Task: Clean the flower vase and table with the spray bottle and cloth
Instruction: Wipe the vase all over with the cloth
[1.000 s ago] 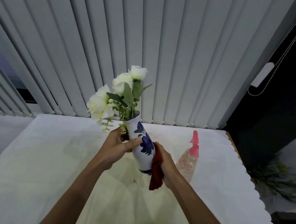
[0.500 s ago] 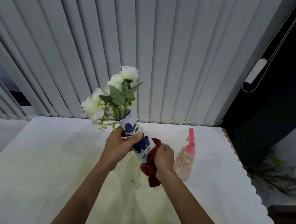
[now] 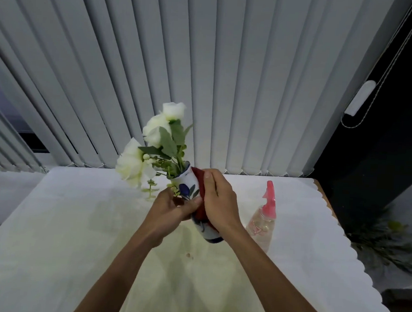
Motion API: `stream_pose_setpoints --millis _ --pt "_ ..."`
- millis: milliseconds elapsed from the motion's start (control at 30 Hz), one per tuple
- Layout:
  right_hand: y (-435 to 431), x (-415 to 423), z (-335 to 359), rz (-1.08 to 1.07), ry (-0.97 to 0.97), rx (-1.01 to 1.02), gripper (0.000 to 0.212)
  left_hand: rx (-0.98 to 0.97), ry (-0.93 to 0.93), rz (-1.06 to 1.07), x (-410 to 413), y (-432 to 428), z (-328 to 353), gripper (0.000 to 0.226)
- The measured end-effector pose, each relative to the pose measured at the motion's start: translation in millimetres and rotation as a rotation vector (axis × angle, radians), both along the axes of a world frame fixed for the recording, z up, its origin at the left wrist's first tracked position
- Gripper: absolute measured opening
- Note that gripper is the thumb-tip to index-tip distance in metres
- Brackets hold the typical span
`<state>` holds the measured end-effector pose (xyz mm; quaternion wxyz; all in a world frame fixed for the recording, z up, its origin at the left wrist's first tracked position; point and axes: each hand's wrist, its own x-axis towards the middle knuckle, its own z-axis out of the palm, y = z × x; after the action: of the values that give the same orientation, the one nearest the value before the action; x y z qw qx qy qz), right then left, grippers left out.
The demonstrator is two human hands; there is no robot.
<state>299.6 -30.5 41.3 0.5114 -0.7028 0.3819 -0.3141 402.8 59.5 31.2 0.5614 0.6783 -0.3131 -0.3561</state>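
A white ceramic vase painted with blue flowers, filled with white roses and green leaves, was held tilted above a table covered in a white scalloped cloth. The left hand was wrapped around the vase's middle, its fingers closed on the body and the thumb laid across the blue pattern. The right hand was curled shut over a dark red cloth, which was pressed against the vase's right side; the red fabric showed just beyond the fingertips, reaching the rim. Compared with half a second before, the cloth had been carried from the vase's base, where it was bunched low, up to the neck, and the vase had been leaned further left. This suggested the wiping stroke had covered most of the body. A clear plastic spray bottle with a pink trigger head stood upright just right of the right wrist, untouched. The table itself appeared still to be wiped.
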Motion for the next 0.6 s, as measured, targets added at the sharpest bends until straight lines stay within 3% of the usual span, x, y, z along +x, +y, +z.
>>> stream_pose_setpoints --millis 167,267,367,467,600 --pt "-10.7 -22.2 -27.1 0.023 0.146 0.286 0.03 -0.021 0.043 0.017 9.9 0.8 5.9 0.034" --pt "-3.1 -11.3 -6.9 -0.071 -0.019 0.201 0.032 -0.007 0.051 -0.009 5.1 -3.1 2.5 0.026" --pt "1.1 -2.4 13.0 0.036 -0.223 0.13 0.023 0.017 0.016 -0.009 -1.8 -7.3 -3.6 0.027" --pt "-5.9 -1.6 10.0 0.16 -0.235 0.076 0.033 -0.008 0.005 -0.023 -3.0 -9.0 -3.5 0.039" --pt "-16.9 -2.1 -0.2 0.143 -0.087 0.15 0.032 -0.009 0.054 -0.006 -1.5 -5.3 -2.3 0.028"
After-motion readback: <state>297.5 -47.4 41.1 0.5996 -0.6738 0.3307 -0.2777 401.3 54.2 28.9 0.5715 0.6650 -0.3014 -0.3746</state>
